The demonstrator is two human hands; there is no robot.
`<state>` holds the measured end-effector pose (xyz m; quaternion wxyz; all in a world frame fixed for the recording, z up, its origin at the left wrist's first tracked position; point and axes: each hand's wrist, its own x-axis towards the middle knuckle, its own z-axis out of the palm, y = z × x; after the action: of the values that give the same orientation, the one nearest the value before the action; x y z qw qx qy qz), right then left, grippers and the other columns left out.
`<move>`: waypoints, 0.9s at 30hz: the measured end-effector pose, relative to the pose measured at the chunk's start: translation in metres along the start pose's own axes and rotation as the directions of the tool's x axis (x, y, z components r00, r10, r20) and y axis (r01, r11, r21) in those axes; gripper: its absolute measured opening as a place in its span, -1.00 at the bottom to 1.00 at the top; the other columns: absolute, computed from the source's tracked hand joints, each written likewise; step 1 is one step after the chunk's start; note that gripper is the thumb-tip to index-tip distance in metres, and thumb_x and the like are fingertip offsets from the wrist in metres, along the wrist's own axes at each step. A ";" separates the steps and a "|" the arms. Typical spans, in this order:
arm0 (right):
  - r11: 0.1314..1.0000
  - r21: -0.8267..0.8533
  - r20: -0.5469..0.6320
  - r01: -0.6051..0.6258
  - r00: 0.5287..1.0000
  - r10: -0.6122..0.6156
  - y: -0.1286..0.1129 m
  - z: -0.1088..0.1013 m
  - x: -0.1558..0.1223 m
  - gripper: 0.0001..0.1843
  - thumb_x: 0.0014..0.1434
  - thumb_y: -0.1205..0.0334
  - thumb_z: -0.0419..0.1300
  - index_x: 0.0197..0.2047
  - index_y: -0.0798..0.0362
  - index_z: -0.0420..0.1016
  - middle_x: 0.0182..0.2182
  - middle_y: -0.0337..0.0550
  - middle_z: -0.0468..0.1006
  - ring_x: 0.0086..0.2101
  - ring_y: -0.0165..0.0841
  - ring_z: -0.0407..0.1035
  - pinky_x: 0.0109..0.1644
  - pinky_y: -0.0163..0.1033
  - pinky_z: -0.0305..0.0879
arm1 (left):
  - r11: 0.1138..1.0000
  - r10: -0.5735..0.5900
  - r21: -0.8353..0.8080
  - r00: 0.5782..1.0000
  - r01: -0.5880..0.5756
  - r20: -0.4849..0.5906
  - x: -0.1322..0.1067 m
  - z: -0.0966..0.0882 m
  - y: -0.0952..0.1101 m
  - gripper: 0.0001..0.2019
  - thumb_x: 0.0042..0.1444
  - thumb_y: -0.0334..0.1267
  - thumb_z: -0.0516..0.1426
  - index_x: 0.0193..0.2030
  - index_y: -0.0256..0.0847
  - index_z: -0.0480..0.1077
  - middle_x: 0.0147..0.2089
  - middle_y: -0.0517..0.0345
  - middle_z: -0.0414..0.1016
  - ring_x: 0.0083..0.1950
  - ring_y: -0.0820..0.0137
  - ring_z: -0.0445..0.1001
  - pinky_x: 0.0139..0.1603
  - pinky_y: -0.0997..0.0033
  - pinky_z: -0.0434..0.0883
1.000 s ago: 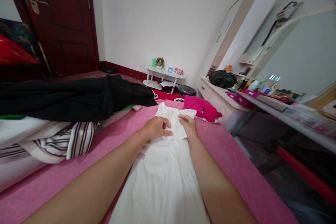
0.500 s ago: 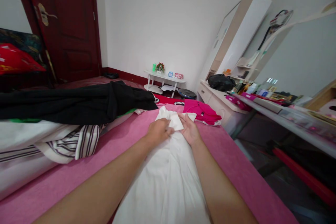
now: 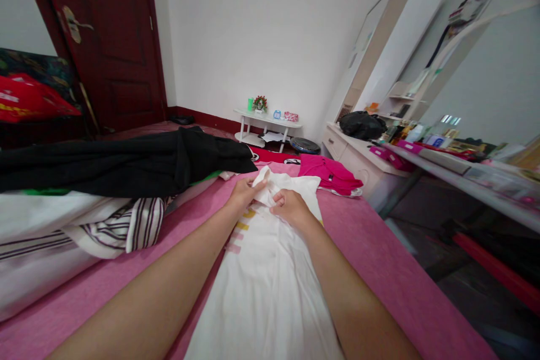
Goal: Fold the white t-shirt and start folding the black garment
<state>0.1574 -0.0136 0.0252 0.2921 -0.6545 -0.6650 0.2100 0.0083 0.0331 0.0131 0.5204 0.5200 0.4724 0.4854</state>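
A white garment point(image 3: 265, 287) lies lengthwise on the pink bed cover point(image 3: 371, 253) between my forearms. My left hand point(image 3: 242, 191) pinches the garment's far left edge, fingers closed on the cloth. Beside it, my right hand point(image 3: 289, 206) is closed on a fold of the same white cloth near the top. Small yellow and pink stripes show on the garment's left edge under my left wrist.
A black garment point(image 3: 126, 160) and a striped white one point(image 3: 122, 228) are piled on the left of the bed. A bright pink garment point(image 3: 329, 171) lies just beyond the white one. A white dresser point(image 3: 358, 160) and a cluttered shelf stand on the right, a dark red door point(image 3: 113, 39) at back left.
Both hands have shifted on the garment's top: the left moved further out to the edge, the right pulled back and closed on a fold. The coloured stripes at the left edge have come into view.
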 end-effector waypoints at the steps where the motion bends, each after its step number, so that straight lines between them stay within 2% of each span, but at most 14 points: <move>1: 0.992 -0.126 -0.038 0.001 0.999 -0.006 -0.002 0.002 -0.001 -0.77 -0.22 0.29 0.32 -0.39 0.02 0.46 -0.50 -0.26 0.49 -0.48 -0.39 0.33 -0.42 -0.33 0.11 | 1.000 0.013 0.003 1.000 -0.013 0.004 0.000 0.000 0.000 -0.59 -0.14 -0.09 0.31 -0.18 -0.29 0.45 -0.46 0.14 0.51 -0.56 0.47 0.40 -0.60 0.57 0.25; 4: 0.948 -0.319 -0.111 0.018 0.992 -0.057 -0.009 0.002 -0.003 -0.89 -0.15 0.27 0.29 -0.47 0.00 0.44 -0.47 -0.23 0.49 -0.44 -0.38 0.32 -0.40 -0.32 0.07 | 0.997 0.010 0.075 0.997 -0.004 -0.077 0.003 0.000 -0.002 -0.53 -0.33 -0.25 0.39 -0.20 -0.28 0.44 -0.33 0.09 0.55 -0.42 0.39 0.47 -0.52 0.55 0.29; 7: 0.959 -0.258 -0.072 0.118 0.987 -0.141 -0.017 -0.002 -0.006 -0.93 -0.14 0.34 0.24 -0.49 0.01 0.46 -0.50 -0.26 0.48 -0.46 -0.41 0.31 -0.43 -0.34 0.04 | 0.994 -0.036 0.100 0.987 0.053 -0.159 0.006 0.000 -0.006 -0.73 -0.16 -0.23 0.31 -0.31 -0.29 0.42 -0.41 0.09 0.53 -0.44 0.37 0.46 -0.53 0.53 0.27; 9: 0.967 -0.107 0.085 0.231 0.971 -0.222 -0.021 -0.004 -0.011 -0.88 -0.13 0.35 0.22 -0.43 0.01 0.51 -0.52 -0.29 0.48 -0.48 -0.44 0.30 -0.45 -0.36 0.05 | 0.996 -0.045 0.063 0.986 0.055 -0.160 0.008 0.000 -0.008 -0.83 0.01 -0.20 0.19 -0.34 -0.28 0.41 -0.45 0.10 0.52 -0.46 0.38 0.46 -0.53 0.52 0.28; 11: 0.960 0.092 0.306 0.264 0.910 -0.280 -0.025 -0.004 -0.016 -0.81 -0.09 0.32 0.21 -0.33 0.02 0.56 -0.55 -0.32 0.46 -0.54 -0.48 0.27 -0.49 -0.38 0.05 | 0.999 -0.043 0.013 0.987 0.046 -0.156 0.010 -0.001 -0.009 -0.82 0.12 -0.19 0.09 -0.33 -0.27 0.41 -0.45 0.09 0.52 -0.46 0.38 0.47 -0.51 0.50 0.31; 13: 0.949 0.259 0.507 0.177 0.812 -0.290 -0.028 -0.002 -0.021 -0.73 -0.07 0.27 0.22 -0.23 0.04 0.58 -0.59 -0.33 0.45 -0.60 -0.51 0.22 -0.53 -0.40 0.07 | 0.999 -0.030 -0.032 0.988 0.026 -0.149 0.012 -0.002 -0.009 -0.78 0.16 -0.18 0.02 -0.28 -0.27 0.41 -0.42 0.07 0.54 -0.44 0.36 0.49 -0.47 0.47 0.36; 15: 0.931 0.357 0.589 0.079 0.754 -0.290 -0.031 0.000 -0.022 -0.73 -0.06 0.21 0.24 -0.25 0.10 0.58 -0.62 -0.31 0.43 -0.63 -0.51 0.21 -0.55 -0.40 0.10 | 0.998 0.003 -0.063 0.990 -0.012 -0.141 0.011 -0.003 -0.007 -0.76 0.16 -0.18 0.01 -0.20 -0.26 0.41 -0.37 0.07 0.56 -0.40 0.33 0.51 -0.41 0.43 0.39; 16: 0.919 0.392 0.560 0.051 0.779 -0.282 -0.031 0.000 -0.020 -0.77 -0.06 0.18 0.24 -0.32 0.12 0.57 -0.63 -0.30 0.43 -0.64 -0.51 0.22 -0.57 -0.40 0.11 | 0.997 0.025 -0.073 0.989 -0.036 -0.143 0.010 -0.003 -0.005 -0.76 0.14 -0.18 0.02 -0.18 -0.24 0.42 -0.35 0.09 0.56 -0.37 0.33 0.51 -0.38 0.42 0.40; 18: 0.890 0.456 0.350 0.024 0.914 -0.204 -0.026 -0.005 -0.011 -0.80 -0.06 0.14 0.24 -0.47 0.13 0.51 -0.66 -0.29 0.40 -0.66 -0.52 0.20 -0.61 -0.41 0.08 | 0.990 0.122 -0.061 0.989 -0.128 -0.081 0.004 -0.002 0.003 -0.78 0.10 -0.18 0.06 -0.21 -0.21 0.47 -0.33 0.13 0.57 -0.32 0.32 0.51 -0.32 0.43 0.40; 20: 0.828 0.559 0.051 -0.036 0.999 0.010 -0.014 -0.014 0.001 -0.75 -0.03 0.07 0.22 -0.50 0.11 0.45 -0.65 -0.28 0.42 -0.68 -0.51 0.21 -0.64 -0.41 0.07 | 0.960 0.278 -0.018 0.952 -0.278 0.129 -0.008 0.003 0.013 -0.81 0.04 -0.21 0.10 -0.27 -0.16 0.52 -0.31 0.17 0.57 -0.25 0.32 0.51 -0.24 0.45 0.39; 22: 0.706 0.695 -0.101 -0.135 0.954 0.282 0.004 -0.026 0.013 -0.66 0.04 -0.05 0.16 -0.41 0.09 0.45 -0.58 -0.22 0.48 -0.64 -0.45 0.29 -0.61 -0.38 0.16 | 0.909 0.351 0.049 0.825 -0.413 0.442 -0.022 0.009 0.024 -0.80 0.01 -0.25 0.12 -0.27 -0.11 0.55 -0.27 0.21 0.58 -0.20 0.33 0.50 -0.20 0.48 0.37; 24: 0.606 0.763 -0.071 -0.223 0.904 0.421 0.025 -0.035 0.019 -0.54 0.08 -0.18 0.08 -0.33 0.10 0.45 -0.54 -0.13 0.52 -0.58 -0.36 0.38 -0.55 -0.30 0.27 | 0.857 0.274 0.165 0.703 -0.488 0.656 -0.033 0.015 0.032 -0.79 0.01 -0.27 0.11 -0.27 -0.11 0.57 -0.26 0.25 0.59 -0.23 0.37 0.49 -0.25 0.53 0.34; 25: 0.604 0.758 -0.043 -0.245 0.905 0.422 0.035 -0.038 0.020 -0.52 0.06 -0.19 0.09 -0.32 0.11 0.44 -0.54 -0.10 0.53 -0.56 -0.33 0.41 -0.53 -0.27 0.30 | 0.821 0.218 0.246 0.681 -0.516 0.699 -0.037 0.018 0.034 -0.80 0.02 -0.25 0.11 -0.30 -0.15 0.57 -0.30 0.24 0.59 -0.28 0.38 0.48 -0.30 0.55 0.32; 27: 0.662 0.711 -0.028 -0.236 0.932 0.362 0.050 -0.040 0.019 -0.61 -0.04 -0.07 0.24 -0.33 0.12 0.44 -0.55 -0.11 0.53 -0.55 -0.32 0.41 -0.49 -0.27 0.31 | 0.719 0.168 0.410 0.712 -0.562 0.681 -0.039 0.021 0.034 -0.75 0.07 -0.17 0.08 -0.41 -0.24 0.54 -0.41 0.21 0.55 -0.38 0.40 0.44 -0.40 0.54 0.26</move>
<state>0.2222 0.0042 0.0238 0.5327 -0.6112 -0.3925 0.4344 0.0250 -0.0081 0.0465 0.3395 0.8674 0.2892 0.2205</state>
